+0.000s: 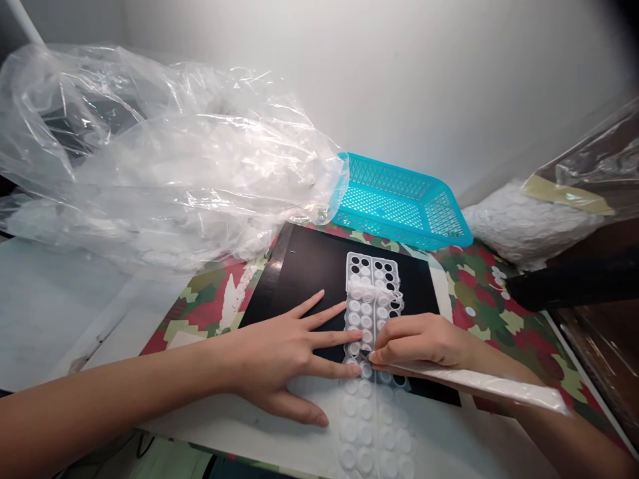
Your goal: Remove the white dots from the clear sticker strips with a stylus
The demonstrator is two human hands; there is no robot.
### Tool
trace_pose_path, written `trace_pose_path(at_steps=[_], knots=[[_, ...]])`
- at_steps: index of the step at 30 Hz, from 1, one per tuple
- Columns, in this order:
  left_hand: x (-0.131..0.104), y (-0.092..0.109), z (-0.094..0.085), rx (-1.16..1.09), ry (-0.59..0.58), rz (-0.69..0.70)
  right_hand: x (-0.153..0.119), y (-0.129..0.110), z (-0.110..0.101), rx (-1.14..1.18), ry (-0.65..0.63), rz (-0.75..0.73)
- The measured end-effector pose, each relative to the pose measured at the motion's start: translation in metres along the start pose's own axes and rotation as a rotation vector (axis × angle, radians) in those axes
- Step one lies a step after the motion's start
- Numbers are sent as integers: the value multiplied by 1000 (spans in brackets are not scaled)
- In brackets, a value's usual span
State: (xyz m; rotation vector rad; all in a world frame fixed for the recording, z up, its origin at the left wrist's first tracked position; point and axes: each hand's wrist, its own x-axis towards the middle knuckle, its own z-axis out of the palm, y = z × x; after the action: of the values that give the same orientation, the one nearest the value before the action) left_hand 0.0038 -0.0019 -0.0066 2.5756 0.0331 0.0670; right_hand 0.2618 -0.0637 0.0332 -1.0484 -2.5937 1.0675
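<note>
A translucent white plastic strip (365, 392) with rows of round cups or caps runs down the work surface and over its near edge. Its far end shows several dark round openings. My left hand (299, 349) lies open with fingers spread, some fingertips resting on the strip's left side and the thumb apart from it. Close to those fingertips, my right hand (424, 342) is pinched over the strip's middle. A long, thin, white stick-like piece (494, 384), apparently wrapped in shiny film, passes under this hand and sticks out to the right. The pinched fingertips partly hide the spot they touch.
A black mat (309, 266) lies under the strip on a camouflage-patterned surface (469, 286). Behind it stands a blue plastic basket (399, 196). A big clear bag (210, 166) of white items bulges at the left. Another bag (534, 219) sits right, near small white discs (499, 276).
</note>
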Motion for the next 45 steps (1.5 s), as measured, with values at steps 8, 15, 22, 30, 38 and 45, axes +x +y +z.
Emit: trace_pose_path(at_steps=[8,15,22,30,38,45], knots=[[-1,-2,1,-20,14,10,6,-5,-3,-110,95,-63],[-1,-2,1,-29,37,18,-2,4,17,-120,225,-139],[-1,-2,3,6,23,15,0,-18,61,83,551,190],[-1,-2,3,1,38,20,5,-9,74,-9,641,89],[-2,-3,5,-24,86,39,7,-10,77,-214,606,45],[-2,-2,4,-21,72,28,2,-7,77,-308,552,53]])
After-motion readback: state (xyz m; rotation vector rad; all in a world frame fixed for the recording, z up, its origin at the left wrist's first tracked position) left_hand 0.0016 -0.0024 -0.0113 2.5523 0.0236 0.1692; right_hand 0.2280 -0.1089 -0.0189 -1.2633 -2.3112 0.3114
